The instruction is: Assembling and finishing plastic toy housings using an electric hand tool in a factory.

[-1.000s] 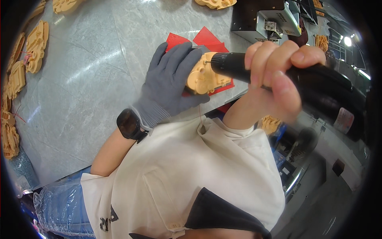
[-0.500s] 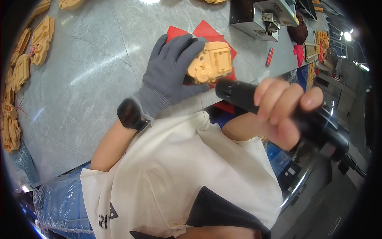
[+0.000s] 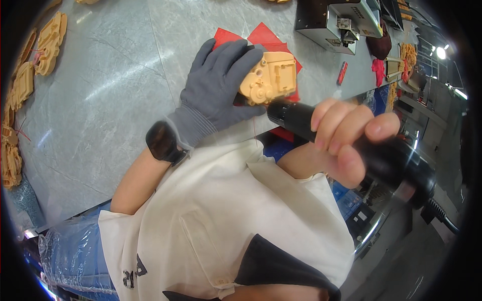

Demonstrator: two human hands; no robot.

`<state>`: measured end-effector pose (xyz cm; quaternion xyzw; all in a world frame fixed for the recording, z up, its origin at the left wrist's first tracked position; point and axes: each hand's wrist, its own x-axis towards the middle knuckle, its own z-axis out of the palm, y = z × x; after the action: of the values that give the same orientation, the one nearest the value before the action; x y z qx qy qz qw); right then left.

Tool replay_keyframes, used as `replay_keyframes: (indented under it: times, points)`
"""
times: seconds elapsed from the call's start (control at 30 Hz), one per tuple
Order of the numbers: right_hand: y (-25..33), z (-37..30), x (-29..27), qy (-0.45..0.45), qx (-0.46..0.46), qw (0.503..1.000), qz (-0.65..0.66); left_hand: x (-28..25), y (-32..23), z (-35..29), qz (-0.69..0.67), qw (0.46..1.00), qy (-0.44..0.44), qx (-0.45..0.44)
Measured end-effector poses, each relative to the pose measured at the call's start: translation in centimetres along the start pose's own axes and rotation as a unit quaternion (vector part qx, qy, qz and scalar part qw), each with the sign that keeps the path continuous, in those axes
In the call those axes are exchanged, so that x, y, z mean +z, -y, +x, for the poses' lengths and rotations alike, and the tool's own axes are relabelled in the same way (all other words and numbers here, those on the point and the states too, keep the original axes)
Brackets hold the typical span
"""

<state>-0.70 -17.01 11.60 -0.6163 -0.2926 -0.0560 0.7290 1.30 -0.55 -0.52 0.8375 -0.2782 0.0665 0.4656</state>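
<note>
A grey knit glove covers my left hand [image 3: 216, 83], which is closed around the left side of a yellow-orange plastic housing [image 3: 271, 78]. Moulded round bosses and a square recess face up on that housing. My bare right hand [image 3: 346, 138] grips a black corded electric screwdriver [image 3: 296, 118] by its barrel. The tool's front end reaches the housing's lower edge; whether it touches is hidden. Red sheets [image 3: 263, 35] lie on the table beneath the housing and stick out around it.
Several similar yellow-orange housings [image 3: 50, 42] line the table's left edge. At the back right stands a metal machine [image 3: 329, 25], with a small red object [image 3: 342, 73] in front of it. The grey table [image 3: 115, 100] has its edge against my body.
The screwdriver in my right hand has shifted slightly left, closer to the housing. My left hand still holds the housing, and the whole view has moved a little.
</note>
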Motion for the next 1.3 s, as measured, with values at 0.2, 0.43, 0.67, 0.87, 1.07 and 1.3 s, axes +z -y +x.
replay_keyframes:
  times: [0.2, 0.43, 0.67, 0.87, 1.07, 1.3]
  points:
    - [0.0, 0.0, -0.6, 0.006, 0.005, 1.0, 0.027, 0.1, 0.2, 0.0, -0.005, 1.0, -0.002, -0.005]
    - [0.2, 1.2, -1.8, 0.089, 0.055, 0.994, 0.009, 0.0, 0.2, 0.4, -0.023, 1.0, -0.003, -0.011]
    - [0.0, 1.4, -1.7, 0.098, 0.066, 0.993, 0.016, 0.0, 0.2, 0.1, -0.027, 0.999, -0.018, -0.019]
    - [0.1, 1.5, -1.1, 0.071, 0.065, 0.995, -0.011, 0.0, 0.2, 0.4, -0.032, 0.999, -0.018, -0.007]
    - [0.8, 1.6, -1.9, 0.112, 0.092, 0.989, -0.002, 0.0, 0.2, 0.2, -0.03, 0.999, -0.017, -0.008]
    - [0.7, 1.2, -2.0, 0.119, 0.078, 0.99, 0.0, 0.1, 0.2, 0.2, -0.025, 0.999, -0.02, -0.001]
